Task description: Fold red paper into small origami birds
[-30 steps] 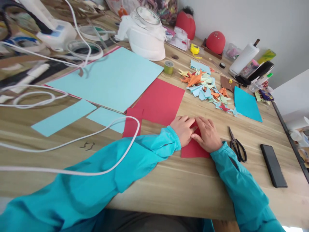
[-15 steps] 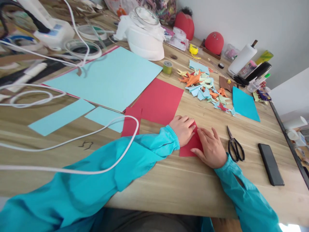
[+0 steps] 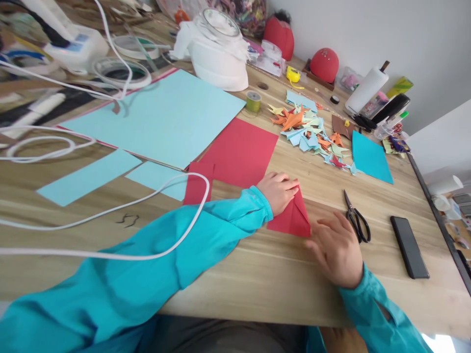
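Observation:
A small folded red paper (image 3: 293, 218) lies on the wooden table (image 3: 279, 274) in front of me. My left hand (image 3: 278, 191) rests on its upper left part, fingers curled and pressing it flat. My right hand (image 3: 336, 249) hovers just right of and below the paper, fingers spread, holding nothing. Both arms wear turquoise sleeves.
Black scissors (image 3: 355, 222) and a black phone (image 3: 409, 246) lie to the right. A large red sheet (image 3: 241, 152), pale blue sheets (image 3: 162, 115), a teal sheet (image 3: 370, 158) and a pile of folded paper pieces (image 3: 311, 135) lie beyond. White cable (image 3: 154, 193) loops at left.
My right hand slid off the red paper, down and to the right, and opened. The left hand stayed on the paper, which now shows as a folded triangle-like shape.

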`<state>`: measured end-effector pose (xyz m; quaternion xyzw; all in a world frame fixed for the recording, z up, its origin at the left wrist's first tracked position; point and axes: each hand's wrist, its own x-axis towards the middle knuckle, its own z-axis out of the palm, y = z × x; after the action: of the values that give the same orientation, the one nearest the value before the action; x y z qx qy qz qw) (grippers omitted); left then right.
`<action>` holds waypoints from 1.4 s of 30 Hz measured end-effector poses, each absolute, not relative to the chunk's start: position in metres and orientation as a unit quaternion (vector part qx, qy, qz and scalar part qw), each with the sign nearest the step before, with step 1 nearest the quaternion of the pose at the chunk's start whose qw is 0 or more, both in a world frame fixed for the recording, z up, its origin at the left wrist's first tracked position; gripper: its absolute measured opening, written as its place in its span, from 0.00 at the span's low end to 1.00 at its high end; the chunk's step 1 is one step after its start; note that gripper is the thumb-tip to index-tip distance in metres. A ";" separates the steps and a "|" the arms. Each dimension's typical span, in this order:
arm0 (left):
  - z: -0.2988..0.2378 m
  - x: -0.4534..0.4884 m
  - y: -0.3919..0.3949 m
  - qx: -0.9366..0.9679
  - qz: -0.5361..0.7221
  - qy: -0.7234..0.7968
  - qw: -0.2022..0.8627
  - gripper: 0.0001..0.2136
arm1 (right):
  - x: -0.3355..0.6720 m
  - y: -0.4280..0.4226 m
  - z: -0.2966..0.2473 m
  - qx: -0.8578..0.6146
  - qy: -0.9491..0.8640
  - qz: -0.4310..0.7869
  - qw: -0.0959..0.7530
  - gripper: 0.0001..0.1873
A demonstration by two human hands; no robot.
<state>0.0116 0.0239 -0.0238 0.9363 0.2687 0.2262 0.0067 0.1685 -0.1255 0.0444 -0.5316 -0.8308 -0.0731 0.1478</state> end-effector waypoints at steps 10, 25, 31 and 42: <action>-0.021 0.010 0.023 0.936 0.229 0.268 0.016 0.14 | 0.168 -0.042 0.011 -0.575 -0.787 -0.072 0.213 0.13; -0.007 0.000 0.015 0.861 0.284 0.412 0.088 0.10 | 0.174 -0.041 0.000 -0.548 -0.814 -0.076 0.176 0.15; -0.014 0.002 0.015 0.867 0.343 0.349 0.096 0.05 | 0.174 -0.041 0.001 -0.544 -0.817 -0.069 0.178 0.16; -0.019 0.006 0.014 0.906 0.347 0.211 0.120 0.11 | 0.182 -0.031 -0.002 -0.572 -0.776 0.006 0.264 0.11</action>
<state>0.0062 0.0140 -0.0186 0.9057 0.2113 0.3472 0.1201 0.1818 -0.0313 -0.0023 -0.5722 -0.7765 0.0059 0.2638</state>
